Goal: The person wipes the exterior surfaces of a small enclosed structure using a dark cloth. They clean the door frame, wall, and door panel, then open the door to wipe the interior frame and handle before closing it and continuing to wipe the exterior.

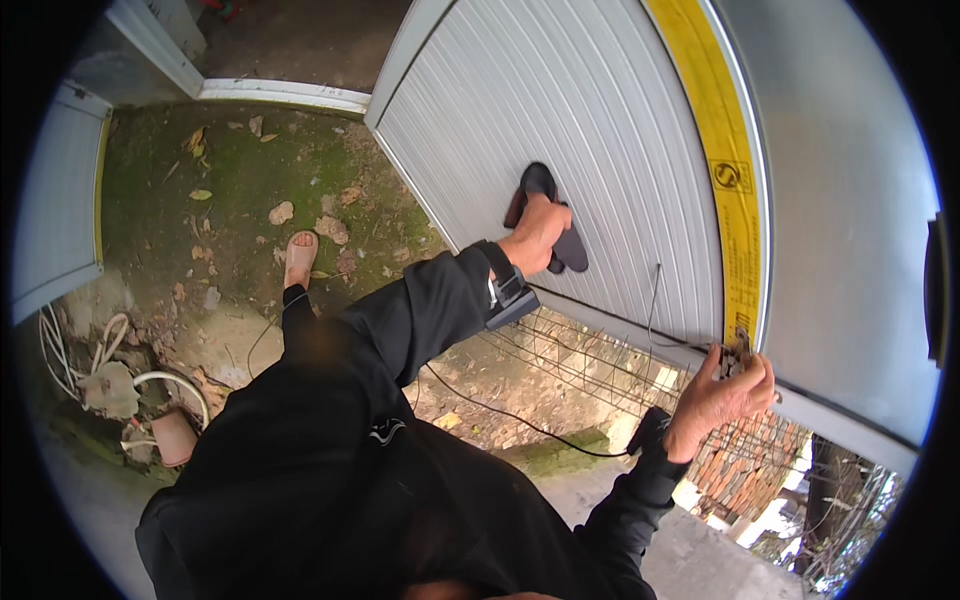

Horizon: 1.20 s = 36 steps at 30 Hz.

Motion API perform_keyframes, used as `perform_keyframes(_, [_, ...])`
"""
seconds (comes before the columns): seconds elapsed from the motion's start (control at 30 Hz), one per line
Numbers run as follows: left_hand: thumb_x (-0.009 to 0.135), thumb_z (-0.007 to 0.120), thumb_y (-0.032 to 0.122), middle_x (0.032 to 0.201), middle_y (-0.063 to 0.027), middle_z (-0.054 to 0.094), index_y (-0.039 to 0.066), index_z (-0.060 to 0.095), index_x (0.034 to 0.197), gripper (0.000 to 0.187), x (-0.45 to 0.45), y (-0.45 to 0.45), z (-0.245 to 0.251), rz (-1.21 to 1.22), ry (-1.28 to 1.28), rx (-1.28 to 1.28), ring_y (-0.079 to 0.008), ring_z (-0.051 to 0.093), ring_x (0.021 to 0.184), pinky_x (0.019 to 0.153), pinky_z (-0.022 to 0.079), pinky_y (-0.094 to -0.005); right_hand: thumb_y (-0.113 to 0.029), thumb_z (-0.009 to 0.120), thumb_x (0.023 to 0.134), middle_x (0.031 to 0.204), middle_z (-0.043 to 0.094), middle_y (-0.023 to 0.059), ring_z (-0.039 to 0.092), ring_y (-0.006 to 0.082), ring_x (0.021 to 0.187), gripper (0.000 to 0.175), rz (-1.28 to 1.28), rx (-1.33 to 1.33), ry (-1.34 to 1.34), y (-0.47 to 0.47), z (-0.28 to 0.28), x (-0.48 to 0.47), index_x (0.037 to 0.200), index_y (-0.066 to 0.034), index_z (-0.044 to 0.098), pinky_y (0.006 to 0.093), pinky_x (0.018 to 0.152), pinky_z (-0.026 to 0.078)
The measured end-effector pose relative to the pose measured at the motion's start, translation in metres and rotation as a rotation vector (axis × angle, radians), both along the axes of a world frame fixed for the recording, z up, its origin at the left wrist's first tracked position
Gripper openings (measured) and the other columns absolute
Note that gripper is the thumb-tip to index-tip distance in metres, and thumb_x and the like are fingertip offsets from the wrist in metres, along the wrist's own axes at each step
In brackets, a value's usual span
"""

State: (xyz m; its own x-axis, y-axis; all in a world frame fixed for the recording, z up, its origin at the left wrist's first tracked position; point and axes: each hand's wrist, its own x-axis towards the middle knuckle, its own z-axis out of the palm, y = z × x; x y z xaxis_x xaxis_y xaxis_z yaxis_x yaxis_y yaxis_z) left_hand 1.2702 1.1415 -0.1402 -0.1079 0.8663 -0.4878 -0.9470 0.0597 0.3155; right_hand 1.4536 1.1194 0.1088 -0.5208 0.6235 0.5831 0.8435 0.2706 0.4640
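Observation:
Before me a grey ribbed door panel (630,150) stands in a pale metal frame, with a yellow strip (720,135) along its right side. My left hand (536,232) closes around a dark, round-ended object (574,244) against the panel. The hand covers its middle, so its kind is unclear. At the strip's near end, the thumb and fingers of my right hand (724,397) pinch a small metal latch (739,356) on the frame. A thin wire (652,300) runs over the panel to that latch.
Below the frame lies wire mesh (592,367), with stacked bricks (739,465) beyond. A black cable (510,409) leads to my right sleeve. Mossy ground (247,172) bears leaves and my sandalled foot (301,255). A pipe (184,386) and a clay-coloured pot (174,437) sit lower left.

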Motion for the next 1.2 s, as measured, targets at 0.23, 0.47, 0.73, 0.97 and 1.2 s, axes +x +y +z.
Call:
perform_keyframes(0.23, [0.073, 0.048, -0.008, 0.149, -0.0309, 0.011, -0.002, 0.012, 0.146, 0.082, -0.101, 0.003, 0.107, 0.569, 1.404, 0.274, -0.0476, 0.016, 0.138, 0.114, 0.017, -0.0396, -0.010, 0.079, 0.065, 0.118, 0.047, 0.0094, 0.040, 0.0302, 0.119, 0.050, -0.055, 0.000, 0.112, 0.006, -0.007, -0.002, 0.106, -0.0055, 0.050, 0.0607, 0.108, 0.018])
perform_keyframes(0.47, [0.069, 0.051, -0.008, 0.111, -0.0082, 0.059, 0.003, 0.045, 0.139, 0.070, -0.055, -0.059, 0.130, -0.621, 0.839, 0.329, -0.0148, 0.054, 0.095, 0.078, 0.043, -0.0251, -0.009, 0.073, 0.069, 0.118, 0.046, 0.0094, 0.040, 0.0308, 0.120, 0.045, -0.070, -0.055, 0.234, 0.002, -0.001, -0.011, 0.108, -0.0039, 0.051, 0.0557, 0.110, 0.020])
perform_keyframes(0.73, [0.073, 0.052, -0.001, 0.092, -0.0063, 0.063, -0.002, 0.060, 0.115, 0.043, -0.071, -0.101, 0.128, -1.006, 1.097, 0.403, -0.0172, 0.058, 0.075, 0.073, 0.048, -0.0298, 0.001, 0.066, 0.075, 0.131, 0.043, 0.0177, 0.039, 0.0356, 0.125, 0.052, 0.042, -0.026, 0.602, -0.049, -0.017, 0.007, 0.125, -0.0029, 0.048, 0.0458, 0.105, 0.032])
perform_keyframes(0.97, [0.079, 0.063, 0.017, 0.119, -0.0176, 0.047, 0.002, 0.050, 0.129, 0.053, -0.033, -0.105, 0.176, -1.162, 1.470, 0.902, -0.0339, 0.048, 0.116, 0.099, 0.041, -0.0368, -0.028, 0.060, 0.094, 0.124, 0.053, 0.0069, 0.052, 0.0166, 0.113, 0.042, 0.264, -1.336, 2.051, -0.140, -0.114, -0.038, 0.129, -0.0076, 0.048, 0.0328, 0.092, 0.045])
perform_keyframes(1.2, [0.088, 0.065, 0.024, 0.114, -0.0132, 0.062, 0.008, 0.053, 0.127, 0.044, 0.004, -0.053, 0.268, -0.820, 2.110, 1.036, -0.0283, 0.062, 0.099, 0.083, 0.051, -0.0366, -0.010, 0.060, 0.092, 0.115, 0.062, 0.0041, 0.060, 0.0180, 0.105, 0.027, 0.475, -1.179, 2.627, -0.136, -0.142, -0.039, 0.119, -0.0070, 0.057, 0.0372, 0.088, 0.051])
